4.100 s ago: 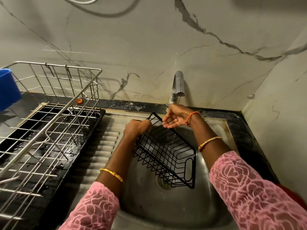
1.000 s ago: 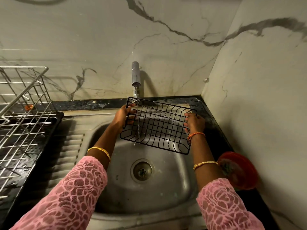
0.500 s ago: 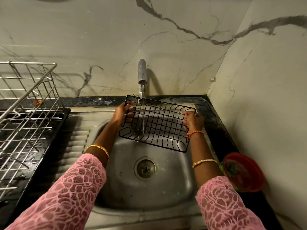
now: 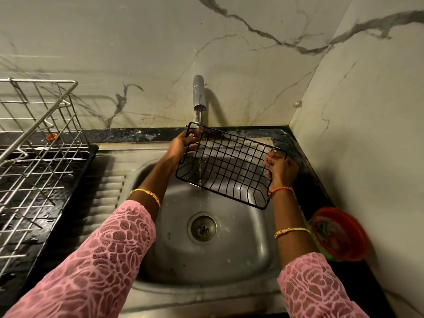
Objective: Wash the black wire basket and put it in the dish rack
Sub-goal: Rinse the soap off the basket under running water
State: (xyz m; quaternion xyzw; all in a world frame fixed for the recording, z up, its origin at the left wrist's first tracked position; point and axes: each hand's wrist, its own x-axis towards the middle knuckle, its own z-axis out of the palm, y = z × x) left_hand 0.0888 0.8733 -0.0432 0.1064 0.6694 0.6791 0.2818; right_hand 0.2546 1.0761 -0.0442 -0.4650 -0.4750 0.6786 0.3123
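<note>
From my seat the steel sink (image 4: 241, 253) fills the middle, with the steel dish rack (image 4: 39, 157) on its black tray off to the left and the black wire basket (image 4: 229, 166) held tilted above the basin under a thin stream from the tap (image 4: 199, 92). My left hand (image 4: 181, 145) has its fingers curled round the basket's left end and my right hand (image 4: 281, 171) grips the right end. I judge this the rinsing step; next I'd drain it, then carry it left to the rack.

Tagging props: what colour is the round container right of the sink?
Red lid, a green edge showing beneath; head view.
</note>
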